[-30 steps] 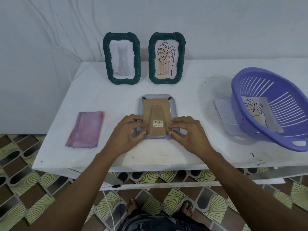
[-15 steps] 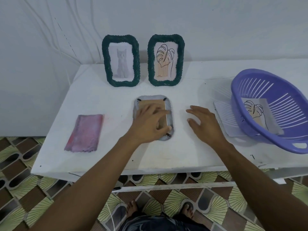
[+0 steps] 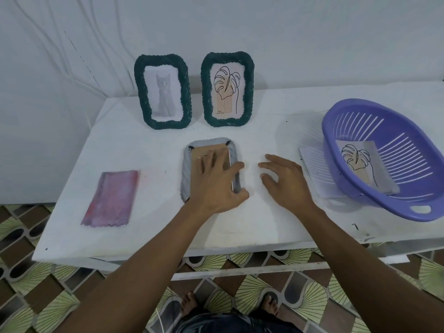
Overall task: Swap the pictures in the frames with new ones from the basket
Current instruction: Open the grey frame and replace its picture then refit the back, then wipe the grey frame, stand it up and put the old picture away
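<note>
A grey woven frame [image 3: 185, 175] lies face down at the table's middle, its brown cardboard back [image 3: 200, 152] facing up. My left hand [image 3: 216, 186] rests flat on that back, fingers spread, thumb at the frame's right edge. My right hand [image 3: 286, 181] hovers open over the table just right of the frame, holding nothing. The purple basket [image 3: 422, 210] sits tilted at the right with a leaf line drawing [image 3: 358, 162] inside. Two green woven frames stand at the back: one with a cat picture [image 3: 163, 92], one with a leaf drawing [image 3: 227, 90].
A pink cloth [image 3: 110, 198] lies flat at the table's left. A white sheet [image 3: 311, 164] sticks out from under the basket's left side. The white table [image 3: 264, 224] stands against a white wall; its front edge is near my body, patterned floor tiles below.
Both hands were pinching the frame's lower corners. My left hand then slid up flat onto the cardboard back, and my right hand let go and moved right, off the frame.
</note>
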